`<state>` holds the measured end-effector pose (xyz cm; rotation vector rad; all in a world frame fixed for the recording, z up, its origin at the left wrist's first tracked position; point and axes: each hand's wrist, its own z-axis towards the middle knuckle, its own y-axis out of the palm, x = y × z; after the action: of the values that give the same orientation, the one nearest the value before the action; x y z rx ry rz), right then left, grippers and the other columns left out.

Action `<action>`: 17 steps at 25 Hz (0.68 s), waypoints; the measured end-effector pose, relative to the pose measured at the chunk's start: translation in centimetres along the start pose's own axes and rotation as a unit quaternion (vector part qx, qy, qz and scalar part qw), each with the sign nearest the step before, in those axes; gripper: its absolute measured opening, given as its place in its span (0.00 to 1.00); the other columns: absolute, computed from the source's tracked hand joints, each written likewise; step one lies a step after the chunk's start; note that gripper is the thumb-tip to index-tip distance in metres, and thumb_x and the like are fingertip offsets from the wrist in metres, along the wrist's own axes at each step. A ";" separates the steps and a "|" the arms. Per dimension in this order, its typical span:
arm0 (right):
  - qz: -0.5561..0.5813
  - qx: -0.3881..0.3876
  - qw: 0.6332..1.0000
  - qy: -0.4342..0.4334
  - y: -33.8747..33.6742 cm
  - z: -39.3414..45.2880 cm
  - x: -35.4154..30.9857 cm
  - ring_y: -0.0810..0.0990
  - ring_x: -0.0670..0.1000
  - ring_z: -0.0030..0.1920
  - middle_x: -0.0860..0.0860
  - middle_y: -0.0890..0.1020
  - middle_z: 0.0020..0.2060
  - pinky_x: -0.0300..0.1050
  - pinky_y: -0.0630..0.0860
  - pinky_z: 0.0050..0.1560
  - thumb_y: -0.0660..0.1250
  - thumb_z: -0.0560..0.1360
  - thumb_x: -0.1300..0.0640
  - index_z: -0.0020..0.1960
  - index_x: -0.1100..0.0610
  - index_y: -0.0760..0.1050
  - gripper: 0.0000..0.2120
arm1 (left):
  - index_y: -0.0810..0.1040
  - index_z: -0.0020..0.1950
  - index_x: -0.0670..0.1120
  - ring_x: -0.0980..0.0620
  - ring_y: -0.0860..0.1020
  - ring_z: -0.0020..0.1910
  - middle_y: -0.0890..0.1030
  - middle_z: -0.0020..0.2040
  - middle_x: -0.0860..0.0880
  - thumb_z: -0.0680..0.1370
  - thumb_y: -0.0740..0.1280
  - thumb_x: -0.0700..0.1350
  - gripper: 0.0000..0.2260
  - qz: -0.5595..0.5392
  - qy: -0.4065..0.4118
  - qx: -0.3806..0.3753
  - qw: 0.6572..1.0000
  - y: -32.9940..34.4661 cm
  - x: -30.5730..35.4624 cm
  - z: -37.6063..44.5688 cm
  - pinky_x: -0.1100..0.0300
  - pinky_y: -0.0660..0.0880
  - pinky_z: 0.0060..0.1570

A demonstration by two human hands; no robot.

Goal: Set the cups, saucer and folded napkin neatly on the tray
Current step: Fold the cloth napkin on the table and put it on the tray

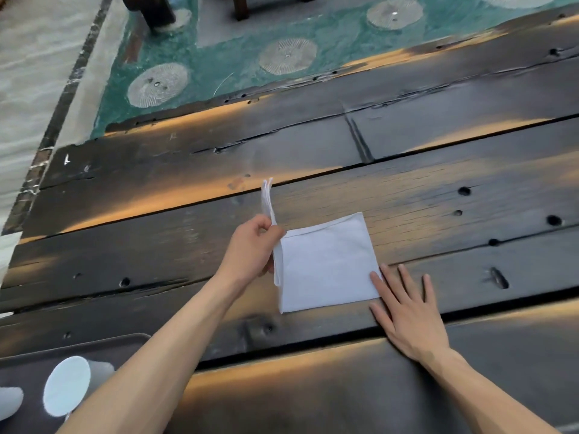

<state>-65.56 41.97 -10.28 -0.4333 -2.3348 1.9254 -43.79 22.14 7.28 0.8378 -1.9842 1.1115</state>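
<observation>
The table is dark planks; the tray sits at its near-left corner holding a white cup. The napkin lies mid-table, well apart from the tray. Step in hand: folding. The left hand pinches the napkin's raised left edge; the right hand lies flat, fingers spread, pinning its right corner. The next move probably calls for laying that edge over, then carrying the napkin to the tray.

Dark plank table w/ sunlit streaks – teal floor beyond.
</observation>
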 end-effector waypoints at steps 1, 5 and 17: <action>0.004 0.003 1.000 0.004 -0.1 0.0 0.3 0.55 0.55 0.78 0.48 0.60 0.78 0.65 0.49 0.74 0.44 0.80 0.39 0.79 0.48 0.56 0.29 | 0.71 0.40 0.42 0.52 0.70 0.21 0.75 0.28 0.48 0.78 0.65 0.46 0.10 0.008 0.001 -0.007 1.000 1.5 0.4 0.3 0.64 0.63 0.21; 0.028 0.008 0.999 0.014 0.1 0.1 0.4 0.55 0.55 0.78 0.49 0.60 0.78 0.64 0.49 0.75 0.48 0.80 0.41 0.79 0.50 0.56 0.29 | 0.71 0.36 0.46 0.52 0.74 0.21 0.77 0.23 0.50 0.76 0.65 0.49 0.11 0.058 0.006 -0.042 0.997 7.6 0.8 1.4 0.67 0.63 0.20; 0.051 0.033 0.998 0.021 0.9 0.4 0.5 0.54 0.53 0.78 0.49 0.60 0.78 0.64 0.50 0.75 0.53 0.78 0.44 0.78 0.52 0.57 0.30 | 0.74 0.41 0.46 0.53 0.79 0.31 0.80 0.27 0.51 0.74 0.59 0.55 0.13 0.218 -0.012 -0.036 0.975 18.3 -3.6 4.6 0.54 0.75 0.37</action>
<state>-66.00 41.88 -11.25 -0.5919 -2.2560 2.0104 -57.65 26.52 -5.33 0.3830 -2.2807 1.2613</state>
